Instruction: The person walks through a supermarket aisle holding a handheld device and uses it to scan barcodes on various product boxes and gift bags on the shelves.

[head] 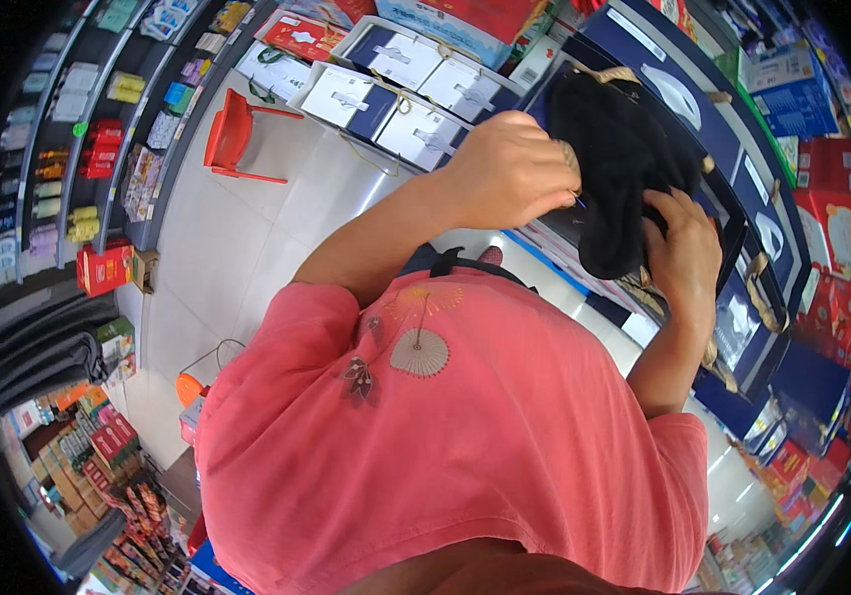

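Observation:
A black cloth piece [611, 163] hangs in folds over dark blue gift boxes before me. My right hand [682, 245] grips its right side, with the fingers curled into the fabric. My left hand [518, 175] is at the cloth's left edge, thumb and fingertips pinched together. A small, thin blue item [581, 201] pokes out from those fingertips; what it is cannot be made out. The inside of the cloth and part of the right fingers are hidden.
White-and-blue gift boxes [410, 137] with cord handles stand ahead. Navy gift bags [760, 223] with tan ribbon handles line the right side. On the tiled floor [247, 216] at left is a red plastic chair [232, 134]. Stocked shelves [98, 111] run along the far left.

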### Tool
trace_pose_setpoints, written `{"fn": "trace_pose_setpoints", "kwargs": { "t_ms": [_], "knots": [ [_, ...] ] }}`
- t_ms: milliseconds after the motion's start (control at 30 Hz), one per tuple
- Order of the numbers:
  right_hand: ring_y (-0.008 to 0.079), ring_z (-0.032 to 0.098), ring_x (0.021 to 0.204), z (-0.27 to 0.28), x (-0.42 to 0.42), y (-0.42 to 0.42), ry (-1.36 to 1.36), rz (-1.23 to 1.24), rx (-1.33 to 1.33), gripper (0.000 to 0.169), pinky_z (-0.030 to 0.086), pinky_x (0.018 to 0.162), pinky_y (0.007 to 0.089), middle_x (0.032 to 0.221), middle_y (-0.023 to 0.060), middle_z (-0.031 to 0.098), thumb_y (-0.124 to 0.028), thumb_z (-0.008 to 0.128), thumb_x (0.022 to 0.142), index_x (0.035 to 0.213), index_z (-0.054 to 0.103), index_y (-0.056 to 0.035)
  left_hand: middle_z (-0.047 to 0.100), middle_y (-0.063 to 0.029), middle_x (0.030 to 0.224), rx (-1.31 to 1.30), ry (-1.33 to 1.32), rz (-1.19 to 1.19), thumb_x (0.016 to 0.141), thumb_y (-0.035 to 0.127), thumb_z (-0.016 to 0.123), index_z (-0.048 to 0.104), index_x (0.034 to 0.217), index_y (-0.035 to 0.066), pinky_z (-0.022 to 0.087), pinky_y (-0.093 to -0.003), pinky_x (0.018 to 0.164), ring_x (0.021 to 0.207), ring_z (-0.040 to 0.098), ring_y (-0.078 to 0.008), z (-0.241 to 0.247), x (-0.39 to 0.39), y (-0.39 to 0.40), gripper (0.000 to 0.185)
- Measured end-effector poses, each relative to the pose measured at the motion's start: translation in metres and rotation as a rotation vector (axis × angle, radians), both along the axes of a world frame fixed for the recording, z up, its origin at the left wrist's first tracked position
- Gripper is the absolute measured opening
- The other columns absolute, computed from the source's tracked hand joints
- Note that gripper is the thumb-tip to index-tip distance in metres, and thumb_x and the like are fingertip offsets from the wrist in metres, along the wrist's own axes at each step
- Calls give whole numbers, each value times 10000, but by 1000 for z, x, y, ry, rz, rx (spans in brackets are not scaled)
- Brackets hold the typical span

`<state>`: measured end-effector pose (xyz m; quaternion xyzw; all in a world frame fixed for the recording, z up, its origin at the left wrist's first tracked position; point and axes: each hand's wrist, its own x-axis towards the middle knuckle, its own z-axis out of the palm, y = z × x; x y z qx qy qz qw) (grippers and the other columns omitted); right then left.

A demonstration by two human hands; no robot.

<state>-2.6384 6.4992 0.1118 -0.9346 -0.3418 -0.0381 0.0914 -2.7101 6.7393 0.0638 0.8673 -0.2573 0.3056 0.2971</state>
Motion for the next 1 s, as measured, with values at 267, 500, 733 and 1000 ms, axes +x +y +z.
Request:
{"fn": "trace_pose_setpoints", "kwargs": {
  "t_ms": [267,500,733,1000],
  "knots": [
    [323,613,1033,-9,-1,50,-1,96,42,305,476,887,404,1114,152,656,-86,673,770,1075,682,-93,610,-25,809,-30,80,-45,696,293,777,671,905,88,448,-355,734,770,602,-229,5,-2,1,311],
    [146,610,954,26,-16,59,125,-256,1031,249,465,887,270,1054,71,662,61,594,856,1092,660,16,575,-104,1186,-256,-88,-96,696,230,789,645,1058,71,439,-402,923,1090,556,-310,22,-30,42,421],
    [248,659,950,63,-72,168,19,229,1612,314,533,884,352,1063,177,652,85,620,793,1102,575,53,434,-120,1404,-908,390,-290,754,97,745,382,1405,85,431,-385,972,1248,472,-232,20,-76,116,746],
    [201,621,804,1,-100,307,138,425,973,295,483,739,287,878,115,637,84,610,733,1000,671,-26,576,-65,1253,-1490,649,-515,792,82,743,495,1320,29,460,-333,961,1113,562,-165,-52,-134,204,586]
  ]
}}
